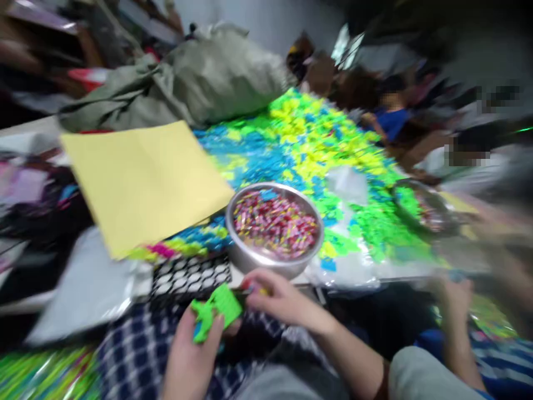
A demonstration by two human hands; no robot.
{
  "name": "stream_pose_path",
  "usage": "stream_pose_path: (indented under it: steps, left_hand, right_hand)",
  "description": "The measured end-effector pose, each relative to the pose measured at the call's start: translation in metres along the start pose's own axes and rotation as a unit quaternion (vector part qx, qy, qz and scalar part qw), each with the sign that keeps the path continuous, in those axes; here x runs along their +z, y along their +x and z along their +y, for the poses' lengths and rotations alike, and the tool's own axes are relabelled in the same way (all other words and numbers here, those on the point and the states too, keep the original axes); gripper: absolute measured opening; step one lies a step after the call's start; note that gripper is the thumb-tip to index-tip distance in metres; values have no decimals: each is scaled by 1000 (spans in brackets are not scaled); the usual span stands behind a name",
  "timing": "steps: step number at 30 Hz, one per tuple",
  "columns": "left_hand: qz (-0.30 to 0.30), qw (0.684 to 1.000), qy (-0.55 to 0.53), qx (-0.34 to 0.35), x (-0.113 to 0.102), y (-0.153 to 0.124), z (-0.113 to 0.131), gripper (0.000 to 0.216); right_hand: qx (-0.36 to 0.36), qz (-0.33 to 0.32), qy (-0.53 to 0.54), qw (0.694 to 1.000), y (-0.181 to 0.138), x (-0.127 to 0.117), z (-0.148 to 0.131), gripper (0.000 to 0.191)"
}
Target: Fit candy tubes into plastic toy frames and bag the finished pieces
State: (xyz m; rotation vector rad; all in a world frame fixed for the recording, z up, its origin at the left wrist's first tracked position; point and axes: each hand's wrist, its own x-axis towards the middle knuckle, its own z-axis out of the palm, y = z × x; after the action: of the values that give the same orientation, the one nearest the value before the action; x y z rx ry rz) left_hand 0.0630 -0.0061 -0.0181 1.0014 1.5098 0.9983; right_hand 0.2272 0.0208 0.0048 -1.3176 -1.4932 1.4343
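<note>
My left hand (190, 350) is closed around bright green plastic pieces (226, 305) with a bit of blue beside them, low in front of my lap. Just to its right, my right hand (281, 300) has its thumb and fingers pinched together around something small with red and yellow on it, too blurred to name. A metal bowl (266, 264) stands right behind my hands at the table edge. Inside it lie many small pink, red and yellow pieces (275, 222), with a blue piece on top.
Green, yellow and blue pieces (325, 144) are heaped across the table. Yellow card (145, 183) and a grey-green sack (225, 78) lie at the left and back. Another metal bowl (425, 214) stands right, near a co-worker's hand (453, 300). Other people sit farther off.
</note>
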Motion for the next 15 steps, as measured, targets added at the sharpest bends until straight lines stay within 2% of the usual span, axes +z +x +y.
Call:
stream_pose_path:
  steps: [2, 5, 11, 15]
  left_hand:
    - [-37, 988, -149, -34, 1, -1, -9, 38]
    - [-54, 967, -243, -51, 4, -4, -18, 40]
    - [-52, 968, -232, -76, 7, -15, -13, 35]
    - [-68, 972, -217, -63, 9, -17, -8, 35]
  right_hand:
    - [3, -31, 18, 999, -5, -5, 1, 26]
    - [6, -60, 28, 998, -12, -6, 13, 26]
    - [49, -90, 59, 993, -22, -1, 29, 29]
    - [67, -101, 101, 987, -23, -1, 31, 28]
